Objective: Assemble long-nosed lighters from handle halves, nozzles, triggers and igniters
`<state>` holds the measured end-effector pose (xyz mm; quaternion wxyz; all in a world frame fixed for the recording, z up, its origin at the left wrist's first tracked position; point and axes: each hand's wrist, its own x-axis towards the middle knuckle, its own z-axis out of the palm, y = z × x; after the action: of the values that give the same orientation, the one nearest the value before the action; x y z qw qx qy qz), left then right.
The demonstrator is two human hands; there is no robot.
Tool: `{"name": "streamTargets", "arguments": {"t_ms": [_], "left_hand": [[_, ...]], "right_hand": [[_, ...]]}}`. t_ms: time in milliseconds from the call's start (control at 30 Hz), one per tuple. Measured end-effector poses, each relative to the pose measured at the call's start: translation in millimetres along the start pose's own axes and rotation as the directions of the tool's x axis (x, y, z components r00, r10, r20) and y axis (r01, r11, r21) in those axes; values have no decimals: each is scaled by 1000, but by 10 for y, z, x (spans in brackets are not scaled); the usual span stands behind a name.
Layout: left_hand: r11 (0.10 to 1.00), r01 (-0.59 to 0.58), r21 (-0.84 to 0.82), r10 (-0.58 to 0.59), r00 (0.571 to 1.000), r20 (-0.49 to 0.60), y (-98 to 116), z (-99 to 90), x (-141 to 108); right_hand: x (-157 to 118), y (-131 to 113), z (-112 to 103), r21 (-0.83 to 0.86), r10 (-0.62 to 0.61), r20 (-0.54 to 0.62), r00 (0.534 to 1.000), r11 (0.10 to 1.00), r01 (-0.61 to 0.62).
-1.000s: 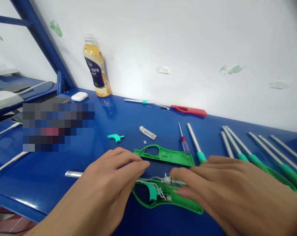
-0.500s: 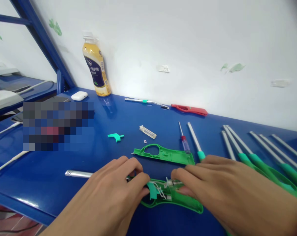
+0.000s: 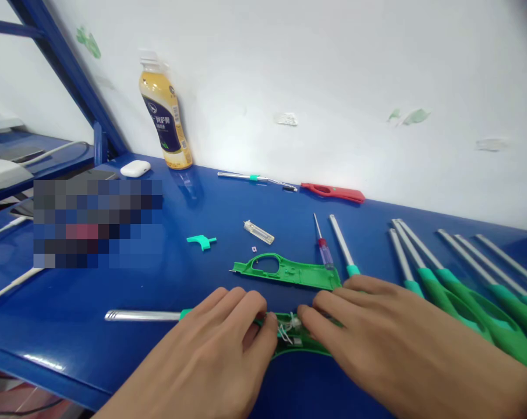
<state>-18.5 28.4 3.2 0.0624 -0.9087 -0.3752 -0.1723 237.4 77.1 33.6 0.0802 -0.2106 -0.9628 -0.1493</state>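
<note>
A gas lighter (image 3: 302, 347) lies opened in front of me, its green half shell facing up and its metal tube (image 3: 143, 316) pointing left. My left hand (image 3: 219, 343) grips it around the trigger area, thumb and fingers closed and covering the trigger. Thin white wires (image 3: 285, 334) show between my hands. My right hand (image 3: 368, 331) is closed on the handle end, fingertips at a clear part inside the shell; its palm hides the rest. Just beyond lies the loose green half shell (image 3: 307, 275).
Behind lie a teal trigger (image 3: 202, 242), a clear fuel tank (image 3: 258, 231), a screwdriver (image 3: 324, 247) and a red shell (image 3: 333, 192). Several green lighters (image 3: 455, 299) lie at right. A bottle (image 3: 163, 116) and a white earphone case (image 3: 135, 169) stand by the wall (image 3: 333, 75).
My left hand has shifted right along the lighter, now covering the teal trigger that showed before. More of the tube end is visible. The view has shifted slightly.
</note>
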Motion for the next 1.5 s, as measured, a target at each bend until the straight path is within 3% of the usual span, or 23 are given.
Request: {"name": "streamTargets", "arguments": {"t_ms": [600,833,1100,1500], "left_hand": [[999,37,-37,-37,999,-2,-9,39,5],[997,67,-40,-66,997,26,13,21,25],[1000,24,14,-24,1000,-9,24,8,37],[1000,26,-5,-25,999,36,4,34,26]], "right_hand": [[-52,-3,-68,-71,-40,41,998,997,43],[2,-47,-16,-119,-55,-39,998,992,50],[-2,-55,-15,-119,-53,-23,998,992,50],[-5,-57,-4,-95,-34,-44,998,995,29]]}}
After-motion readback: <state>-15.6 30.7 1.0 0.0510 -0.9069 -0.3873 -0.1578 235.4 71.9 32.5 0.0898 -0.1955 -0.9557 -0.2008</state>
